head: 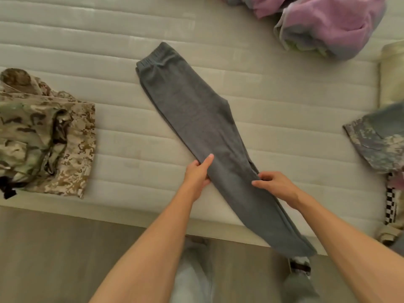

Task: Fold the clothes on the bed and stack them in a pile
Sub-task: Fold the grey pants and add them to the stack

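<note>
Bare mattress [284, 88] around grey trousers [196, 119], cuffs overhanging near edge. Left hand [197, 174] and right hand [274, 184] pinch the leg's side edges

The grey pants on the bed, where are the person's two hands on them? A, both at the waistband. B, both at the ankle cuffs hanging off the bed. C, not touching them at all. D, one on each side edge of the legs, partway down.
D: the left hand grips the left edge and the right hand pinches the right edge of the grey pants, well below the waistband.
</note>
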